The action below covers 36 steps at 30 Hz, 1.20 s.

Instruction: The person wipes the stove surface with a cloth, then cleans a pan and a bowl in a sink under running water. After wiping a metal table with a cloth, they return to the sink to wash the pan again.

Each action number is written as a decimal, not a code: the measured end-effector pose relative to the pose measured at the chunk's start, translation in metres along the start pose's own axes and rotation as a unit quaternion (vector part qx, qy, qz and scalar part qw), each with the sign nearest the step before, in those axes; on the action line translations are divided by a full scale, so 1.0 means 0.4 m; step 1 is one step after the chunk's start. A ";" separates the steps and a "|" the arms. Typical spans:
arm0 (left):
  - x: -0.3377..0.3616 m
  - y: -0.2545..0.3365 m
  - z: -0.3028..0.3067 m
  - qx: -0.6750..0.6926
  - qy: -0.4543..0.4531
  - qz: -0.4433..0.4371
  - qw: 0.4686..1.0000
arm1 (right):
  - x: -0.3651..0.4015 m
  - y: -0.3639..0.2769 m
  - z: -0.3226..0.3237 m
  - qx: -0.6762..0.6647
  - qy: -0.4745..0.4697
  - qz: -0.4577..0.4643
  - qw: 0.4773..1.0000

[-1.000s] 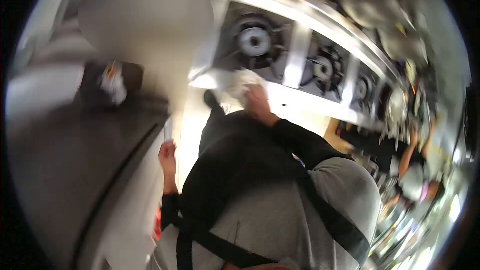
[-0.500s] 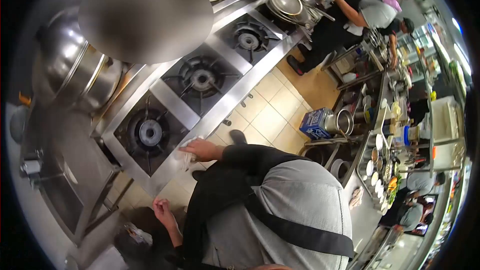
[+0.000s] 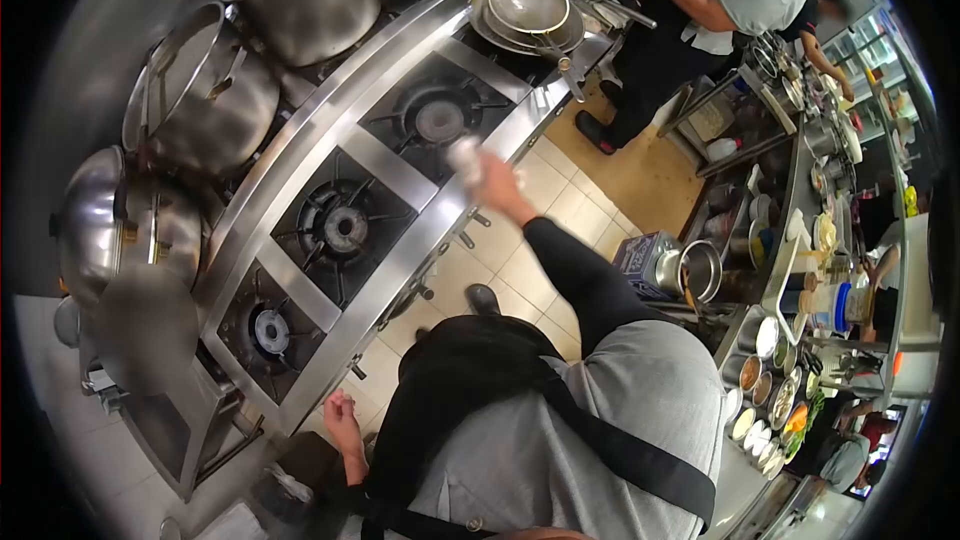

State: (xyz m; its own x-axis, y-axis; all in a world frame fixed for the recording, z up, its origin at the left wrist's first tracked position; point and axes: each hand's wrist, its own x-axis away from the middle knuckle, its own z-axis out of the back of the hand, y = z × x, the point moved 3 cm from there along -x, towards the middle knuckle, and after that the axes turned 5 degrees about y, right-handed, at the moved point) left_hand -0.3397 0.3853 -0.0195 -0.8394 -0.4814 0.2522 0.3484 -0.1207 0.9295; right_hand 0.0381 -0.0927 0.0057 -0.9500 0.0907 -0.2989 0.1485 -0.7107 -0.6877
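My right hand (image 3: 492, 186), blurred by motion, holds a white cloth (image 3: 464, 158) over the front steel edge of the stove (image 3: 405, 248). The cloth is near the front of the far burner (image 3: 440, 122). A middle burner (image 3: 345, 227) and a near burner (image 3: 271, 331) have no pots on them. Low by the stove's near front corner is my left hand (image 3: 342, 418), its fingers loosely bent and slightly apart, with nothing visible in it.
Large steel pots (image 3: 305, 15) line the back of the stove. Strainers and pans (image 3: 528, 2) rest at its far end. Beyond it stands a co-worker (image 3: 680, 30) at pans. On the right is a counter with food containers (image 3: 765, 336); a blue box (image 3: 640, 260) sits below.
My right hand has moved with the cloth along the stove's front edge, from beside the near burner to the far burner. The view has shifted, showing more back pots.
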 end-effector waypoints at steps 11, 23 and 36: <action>-0.225 0.307 -0.406 -0.094 -0.087 -0.083 0.988 | 0.173 0.052 -0.187 -0.067 -0.152 0.284 0.944; 0.016 0.315 -0.808 -0.132 -0.119 0.108 0.978 | -0.762 1.145 0.408 0.218 0.046 0.027 0.974; -0.065 0.465 -1.189 -0.077 -0.079 0.092 0.990 | -0.156 0.462 0.057 -0.300 -0.258 0.188 0.899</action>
State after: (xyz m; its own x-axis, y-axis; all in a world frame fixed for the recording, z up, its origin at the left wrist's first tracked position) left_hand -0.0548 -0.0374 0.0187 -0.8063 -0.3673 0.4635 0.5506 -0.1801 0.8151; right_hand 0.1185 -0.2457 -0.0877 -0.7790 -0.5233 -0.3455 0.4607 -0.1039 -0.8814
